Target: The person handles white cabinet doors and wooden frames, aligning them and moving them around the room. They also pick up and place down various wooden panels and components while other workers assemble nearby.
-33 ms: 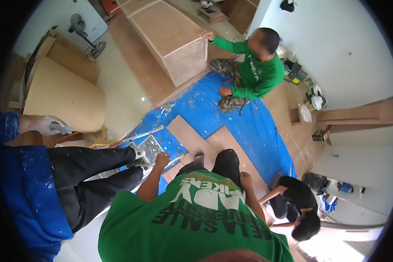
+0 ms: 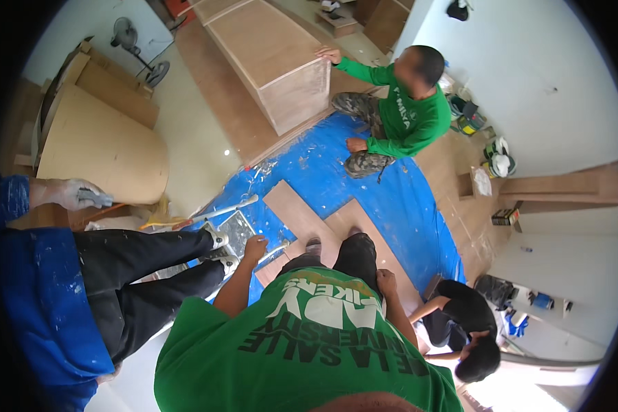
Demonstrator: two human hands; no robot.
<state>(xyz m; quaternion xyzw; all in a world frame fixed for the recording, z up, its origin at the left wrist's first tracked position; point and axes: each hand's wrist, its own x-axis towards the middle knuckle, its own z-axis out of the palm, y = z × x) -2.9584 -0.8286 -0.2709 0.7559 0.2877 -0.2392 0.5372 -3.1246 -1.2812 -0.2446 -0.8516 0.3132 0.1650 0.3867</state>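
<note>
My left hand [image 2: 256, 248] hangs beside my left thigh with its fingers curled in, and nothing shows in it. It is nearest to the wooden boards [image 2: 302, 213] that lie on a blue plastic sheet [image 2: 405, 199]. Close to my right thigh, my right hand [image 2: 386, 281] is loosely closed, with no object visible in it. My feet stand on the boards. On the left, a person in paint-spotted blue [image 2: 55, 295] holds a flat grey tool [image 2: 95, 198] in a dusty hand.
A person in green [image 2: 412, 113] squats ahead, one hand on a large wooden cabinet box [image 2: 275, 41]. Another in black [image 2: 463, 316] bends low at right. A curved tan panel [image 2: 103, 147], a fan [image 2: 125, 34], a mirror-like tray [image 2: 237, 232] and paint buckets [image 2: 470, 122] stand around.
The view has shifted slightly. My right foot now shows in front of my knee on the board. Both my hands remain beside my thighs; the person in black has dipped a little.
</note>
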